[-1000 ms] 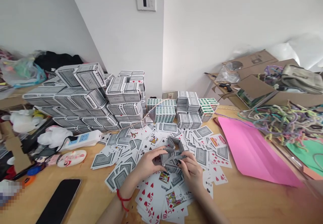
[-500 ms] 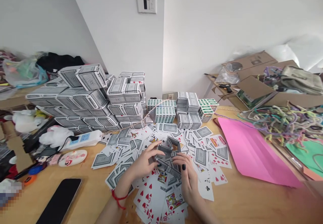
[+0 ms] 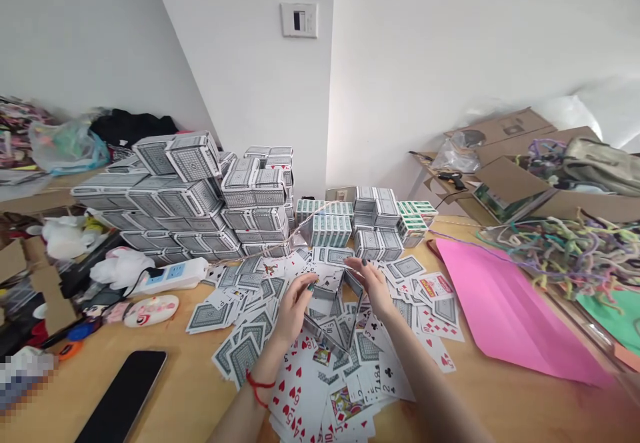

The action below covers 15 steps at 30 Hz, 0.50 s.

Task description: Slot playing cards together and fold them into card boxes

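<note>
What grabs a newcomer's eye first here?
Probably the tall stack of grey blocks at back left, then the bright pink sheet at right. Front and centre, the left hand and right hand flank a small grey frame amid scattered cards.

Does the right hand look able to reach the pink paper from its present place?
Probably yes: between the right hand and the pink paper, only low, loose cards seem to lie.
</note>
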{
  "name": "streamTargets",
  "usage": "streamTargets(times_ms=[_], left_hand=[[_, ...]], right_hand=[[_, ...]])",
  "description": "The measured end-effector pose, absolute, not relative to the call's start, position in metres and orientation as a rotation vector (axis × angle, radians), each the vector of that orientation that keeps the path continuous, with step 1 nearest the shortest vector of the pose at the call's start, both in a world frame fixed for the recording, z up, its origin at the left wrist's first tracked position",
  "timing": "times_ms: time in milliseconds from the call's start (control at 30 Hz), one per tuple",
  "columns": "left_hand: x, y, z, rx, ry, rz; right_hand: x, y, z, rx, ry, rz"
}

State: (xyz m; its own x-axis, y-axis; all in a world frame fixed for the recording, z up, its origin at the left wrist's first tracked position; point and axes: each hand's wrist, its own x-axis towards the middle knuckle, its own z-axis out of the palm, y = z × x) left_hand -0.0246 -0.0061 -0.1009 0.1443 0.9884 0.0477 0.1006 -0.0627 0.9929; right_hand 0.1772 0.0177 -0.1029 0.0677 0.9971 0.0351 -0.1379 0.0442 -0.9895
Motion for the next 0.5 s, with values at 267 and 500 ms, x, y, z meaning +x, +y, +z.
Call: streamTargets(times_ms=[267, 500], left_hand=[[-0.018, 0.004, -0.107, 1.374, 1.238, 1.234], [-0.023, 0.004, -0.110, 1.337, 1.284, 1.335]], right_hand=[[0.163, 0.010, -0.106, -1.058, -1.234, 1.213], [0.163, -0.001, -0.111, -1.114, -1.100, 1.145]])
